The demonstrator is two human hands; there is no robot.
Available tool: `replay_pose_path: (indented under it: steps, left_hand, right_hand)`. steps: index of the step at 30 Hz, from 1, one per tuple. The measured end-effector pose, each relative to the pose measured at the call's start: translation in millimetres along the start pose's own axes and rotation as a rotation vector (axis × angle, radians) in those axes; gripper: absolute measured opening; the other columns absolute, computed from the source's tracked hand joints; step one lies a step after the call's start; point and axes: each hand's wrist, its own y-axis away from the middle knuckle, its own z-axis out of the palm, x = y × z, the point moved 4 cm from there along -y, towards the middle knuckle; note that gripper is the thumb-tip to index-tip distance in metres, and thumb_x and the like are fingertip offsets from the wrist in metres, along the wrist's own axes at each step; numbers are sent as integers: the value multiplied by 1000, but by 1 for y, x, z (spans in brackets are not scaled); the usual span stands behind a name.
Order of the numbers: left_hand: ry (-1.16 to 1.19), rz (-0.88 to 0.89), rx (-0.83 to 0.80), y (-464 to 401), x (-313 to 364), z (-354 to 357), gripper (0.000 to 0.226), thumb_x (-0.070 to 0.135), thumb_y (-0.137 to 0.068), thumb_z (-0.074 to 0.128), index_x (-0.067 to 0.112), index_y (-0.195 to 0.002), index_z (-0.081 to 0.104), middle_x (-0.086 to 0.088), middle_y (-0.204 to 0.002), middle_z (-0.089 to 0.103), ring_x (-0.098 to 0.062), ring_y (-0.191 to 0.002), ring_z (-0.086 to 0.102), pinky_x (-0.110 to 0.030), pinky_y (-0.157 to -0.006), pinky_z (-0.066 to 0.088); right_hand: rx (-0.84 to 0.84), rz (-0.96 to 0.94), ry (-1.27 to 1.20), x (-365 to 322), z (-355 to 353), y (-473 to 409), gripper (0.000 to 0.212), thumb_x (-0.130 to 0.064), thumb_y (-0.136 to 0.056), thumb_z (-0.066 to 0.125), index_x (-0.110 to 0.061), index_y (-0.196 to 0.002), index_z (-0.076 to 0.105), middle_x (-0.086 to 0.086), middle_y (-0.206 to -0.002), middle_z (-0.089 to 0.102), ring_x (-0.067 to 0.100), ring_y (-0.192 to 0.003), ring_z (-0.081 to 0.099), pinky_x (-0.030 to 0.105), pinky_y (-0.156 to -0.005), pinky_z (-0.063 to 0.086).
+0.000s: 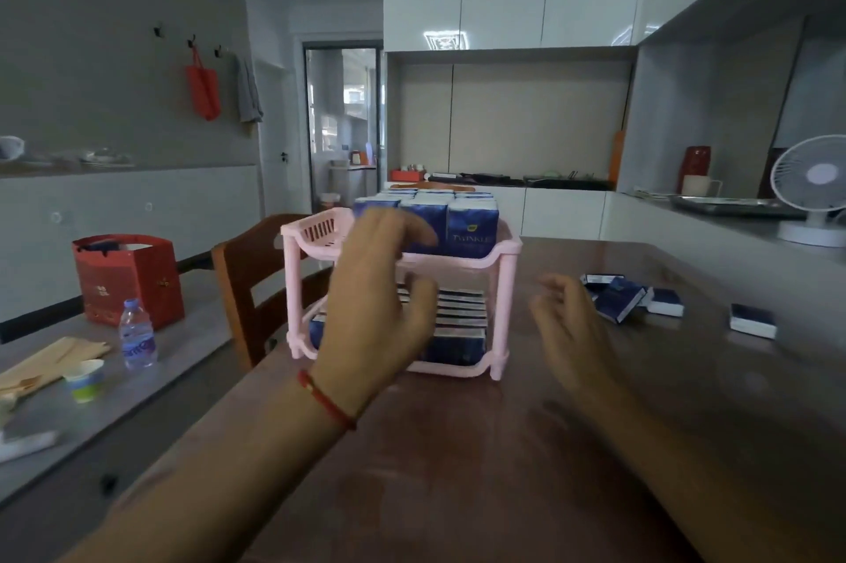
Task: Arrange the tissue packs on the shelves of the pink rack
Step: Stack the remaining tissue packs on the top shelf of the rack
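Dim kitchen light falls across our brown worktop, where both hands hover with nothing in them. Our left hand is spread loose, fingers relaxed, right in front of the pink rack; whether it touches the rack's rim we cannot tell through the blur. Our right hand is slack too, just right of the rack. Beyond the left hand, upright tissue packs fill the top shelf, three showing across the front row, and more lie stacked flat on the lower shelf, too striped together to count. Further right of our right hand, loose packs lie on the worktop: about three in a cluster, and one apart. We judge the main risk is a nudge from the left hand tipping the tall front packs over the low rim, or shoving the light rack.
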Motion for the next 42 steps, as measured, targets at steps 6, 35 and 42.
replay_pose_path:
  steps: [6, 35, 42]
  left_hand:
    - [218, 22, -473, 57, 55, 130, 32, 13, -70, 57, 19, -101, 61, 6, -104, 55, -11, -98, 49, -20, -84, 41]
    - [85, -93, -755, 62, 43, 225, 49, 17, -81, 62, 27, -128, 49, 4, -128, 46, -14, -121, 36, -16, -87, 24]
    - [106, -127, -745, 59, 41, 225, 47, 17, -84, 62, 25, -129, 50, 3, -128, 49, -15, -120, 39, -15, -85, 24]
  right_hand:
    - [254, 282, -54, 38, -46, -19, 31, -20, -88, 61, -15, -117, 54, 6, -111, 62, 27, -100, 62, 42, -83, 54]
    - [43, 272, 760, 210, -202, -81, 40, -26, -86, 67, -24, -124, 55, 14, -131, 53, 35, -115, 54, 47, -96, 49]
    - [-4, 181, 690, 208, -198, -82, 26, -33, -94, 61, -25, -116, 71, 3, -121, 71, 27, -110, 64, 41, -98, 49]
